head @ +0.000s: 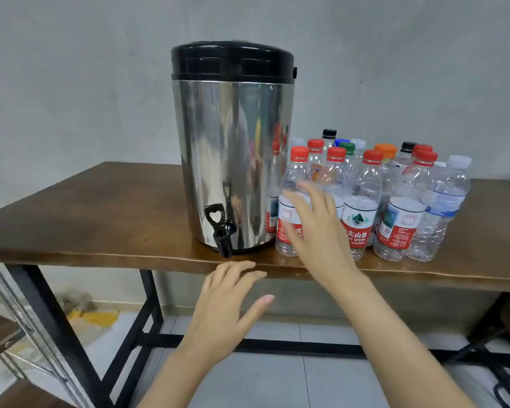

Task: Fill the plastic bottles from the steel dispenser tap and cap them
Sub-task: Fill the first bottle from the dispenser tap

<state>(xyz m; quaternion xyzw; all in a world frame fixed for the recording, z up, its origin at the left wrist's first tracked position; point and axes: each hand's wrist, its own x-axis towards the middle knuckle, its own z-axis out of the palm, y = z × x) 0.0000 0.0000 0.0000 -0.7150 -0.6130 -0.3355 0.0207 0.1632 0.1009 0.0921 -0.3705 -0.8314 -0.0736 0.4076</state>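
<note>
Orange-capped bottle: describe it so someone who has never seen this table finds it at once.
Start at the steel dispenser on the wooden table; a cluster of clear plastic bottles stands just to its right. The orange-capped bottle stands behind the front row, just behind the mountain-label bottle. Its cap is the only orange one, among red, black, green, blue and white.

One steel dispenser (230,142); one table (100,216); roughly fifteen plastic bottles (361,187), rear ones overlapping.

We are seeing a silver, black-lidded dispenser (233,160) left of our right hand (315,222), red-capped, red-and-white-labelled bottles (362,201) behind it.
</note>
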